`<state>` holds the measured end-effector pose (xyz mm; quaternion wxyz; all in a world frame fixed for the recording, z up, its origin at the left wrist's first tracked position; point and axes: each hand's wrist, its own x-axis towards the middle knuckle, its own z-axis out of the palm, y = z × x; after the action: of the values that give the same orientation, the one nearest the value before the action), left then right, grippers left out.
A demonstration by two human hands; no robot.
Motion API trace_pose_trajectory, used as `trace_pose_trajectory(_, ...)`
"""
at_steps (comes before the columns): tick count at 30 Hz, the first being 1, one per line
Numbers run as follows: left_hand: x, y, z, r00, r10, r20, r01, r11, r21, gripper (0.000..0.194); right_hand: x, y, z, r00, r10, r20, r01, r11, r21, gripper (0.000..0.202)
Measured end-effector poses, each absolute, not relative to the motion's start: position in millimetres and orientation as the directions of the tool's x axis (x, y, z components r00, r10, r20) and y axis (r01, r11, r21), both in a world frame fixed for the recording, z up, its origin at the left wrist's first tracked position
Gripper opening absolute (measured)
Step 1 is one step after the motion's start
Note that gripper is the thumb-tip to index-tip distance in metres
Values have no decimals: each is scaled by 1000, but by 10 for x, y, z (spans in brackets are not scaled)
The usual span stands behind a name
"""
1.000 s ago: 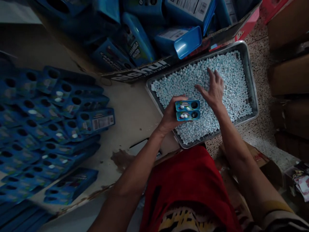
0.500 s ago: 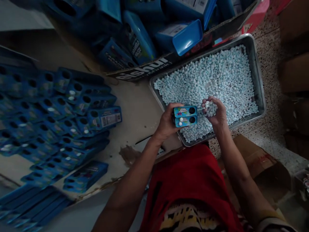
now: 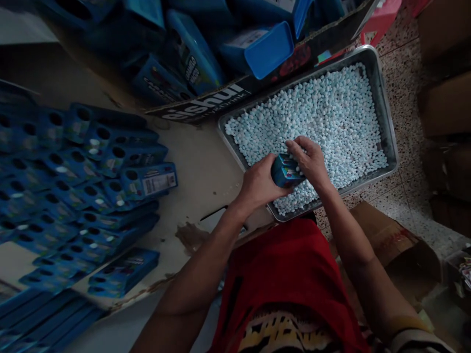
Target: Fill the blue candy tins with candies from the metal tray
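Observation:
Two blue boxes (image 3: 285, 171), side by side, are gripped in my left hand (image 3: 259, 181) over the near-left edge of the metal tray. My right hand (image 3: 309, 159) is cupped palm down against the top of these boxes, with a few white candies showing at its fingers; the box openings are covered by it. Pale blue and white candies (image 3: 331, 113) fill the metal tray (image 3: 390, 125) beneath and beyond both hands.
Rows of blue boxes (image 3: 77, 196) stand on the table (image 3: 195, 157) at the left. A large carton (image 3: 206, 105) of blue boxes is at the top. Cardboard boxes (image 3: 382, 235) lie on the floor at right. A flat dark-edged object is beside my left forearm.
My right hand has turned from palm up, holding candies, to palm down and moved left onto the boxes. The two boxes have tilted toward it in my left hand.

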<state>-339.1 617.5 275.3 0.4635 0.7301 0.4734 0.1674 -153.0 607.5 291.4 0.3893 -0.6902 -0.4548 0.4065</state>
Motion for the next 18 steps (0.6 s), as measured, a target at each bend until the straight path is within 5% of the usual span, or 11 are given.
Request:
trace_pose_trajectory(8,-3409,6217,2488,346,926,-150,353,20,935,79,-1732,5521,3041,100,995,-11,547,-64,-835,55)
trace_pose_trajectory(18,-3187,6345,2128,421,898,130,-220,-38,975,91,-1160,5004,2693,641,767,28,501,-390,-773,28)
